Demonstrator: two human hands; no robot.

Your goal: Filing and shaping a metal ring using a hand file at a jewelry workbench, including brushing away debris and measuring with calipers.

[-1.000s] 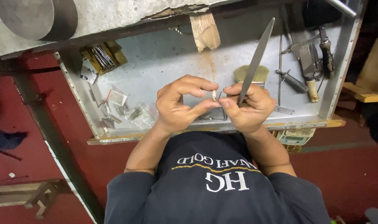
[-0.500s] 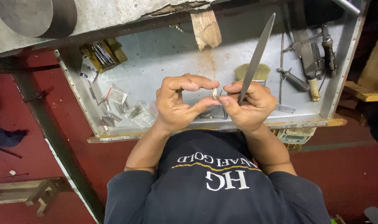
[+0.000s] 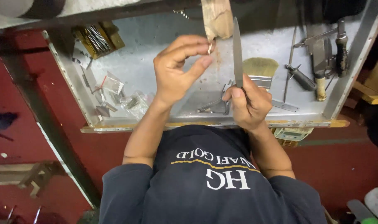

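A small pale metal piece [image 3: 209, 48] was pinched between the thumb and fingertips of the left hand [image 3: 177, 68], which was raised over the far middle of the tray-like metal surface [image 3: 156, 70], just beside a wooden peg [image 3: 217, 18] that was cut off by the top edge of the frame. What kind of piece it was could not be made out, as most of it was hidden by the fingers and it was very small. The right hand [image 3: 248, 101] was closed around the handle of a long flat file [image 3: 237, 52], whose blade was pointed away toward the far side; the handle itself was covered completely by the curled fingers. The file and the small piece were near each other but apart.

Beneath and between the hands, a pair of metal pliers [image 3: 216, 105] was seen lying on the surface, partly hidden by the right hand. To the right, a flat brush [image 3: 260, 68] with pale bristles was partly covered by the file. Further right, several hand tools [image 3: 321, 54] were laid together, their far ends lost in shadow. On the left, small clear plastic bags [image 3: 133, 103] with unclear contents were scattered, and a bundle of thin metal rods [image 3: 95, 39] was resting in the far left corner. The red floor [image 3: 35, 141] was visible on both sides.
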